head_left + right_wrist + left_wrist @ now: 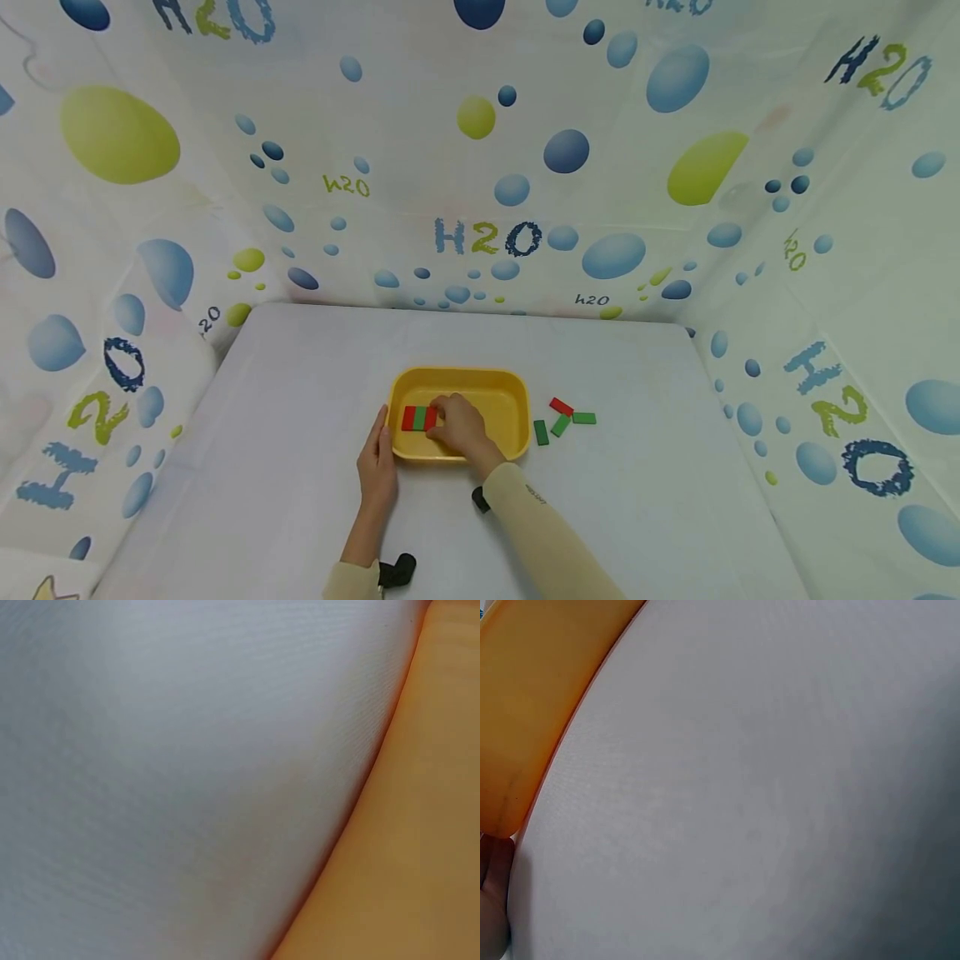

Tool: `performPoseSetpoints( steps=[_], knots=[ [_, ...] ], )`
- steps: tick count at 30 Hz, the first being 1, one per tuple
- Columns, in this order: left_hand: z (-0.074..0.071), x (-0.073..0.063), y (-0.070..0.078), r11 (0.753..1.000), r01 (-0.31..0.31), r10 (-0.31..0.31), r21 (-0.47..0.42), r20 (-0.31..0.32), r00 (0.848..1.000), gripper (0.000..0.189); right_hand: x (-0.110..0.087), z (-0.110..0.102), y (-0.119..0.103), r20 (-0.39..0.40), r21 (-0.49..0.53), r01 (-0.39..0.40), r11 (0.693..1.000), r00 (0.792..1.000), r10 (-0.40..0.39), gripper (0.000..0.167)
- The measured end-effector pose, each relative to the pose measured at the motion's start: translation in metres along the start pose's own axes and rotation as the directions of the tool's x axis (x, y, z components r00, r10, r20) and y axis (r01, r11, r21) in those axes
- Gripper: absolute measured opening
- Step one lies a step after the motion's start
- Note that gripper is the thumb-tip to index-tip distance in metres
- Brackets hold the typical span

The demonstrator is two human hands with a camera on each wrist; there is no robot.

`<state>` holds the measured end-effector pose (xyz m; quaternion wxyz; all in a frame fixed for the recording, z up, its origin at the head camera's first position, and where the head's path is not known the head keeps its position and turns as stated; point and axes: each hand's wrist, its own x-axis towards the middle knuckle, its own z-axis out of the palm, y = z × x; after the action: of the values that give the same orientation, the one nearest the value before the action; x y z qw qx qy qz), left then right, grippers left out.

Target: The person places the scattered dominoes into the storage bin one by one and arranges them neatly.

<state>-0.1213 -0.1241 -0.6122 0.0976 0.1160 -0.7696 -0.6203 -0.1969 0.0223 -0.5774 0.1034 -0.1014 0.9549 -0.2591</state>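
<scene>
A shallow yellow tray (pixel 480 379) sits on the white table. My left hand (pixel 377 467) rests along its left wall with the fingers extended; the left wrist view shows fingers (pixel 496 866) against the tray wall (pixel 547 697). Inside, a red block (pixel 408 418) and a green block (pixel 420 418) lie side by side at the left. Reaching over the front rim, my right hand (pixel 461 427) pinches another red block (pixel 431 419) between thumb and fingers, right beside the green one. The right wrist view holds only the tray's wall (pixel 397 847) and tabletop.
Just right of the tray lie a red block (pixel 561 407) and green blocks: one upright in view (pixel 542 432), one slanted (pixel 560 425), one crosswise (pixel 584 418). Patterned curtains (pixel 480 167) surround the white table (pixel 637 500) at the back and sides.
</scene>
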Motion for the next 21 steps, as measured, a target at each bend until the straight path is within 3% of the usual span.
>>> performPoseSetpoints(
  steps=[21],
  knots=[
    [-0.0002,-0.0004,0.002,1.0,-0.006,0.006,0.025,-0.002,1.0,0.046,0.0009,0.0003,0.0012,0.013,0.008,0.011,1.0,1.0,-0.011,0.046]
  ],
)
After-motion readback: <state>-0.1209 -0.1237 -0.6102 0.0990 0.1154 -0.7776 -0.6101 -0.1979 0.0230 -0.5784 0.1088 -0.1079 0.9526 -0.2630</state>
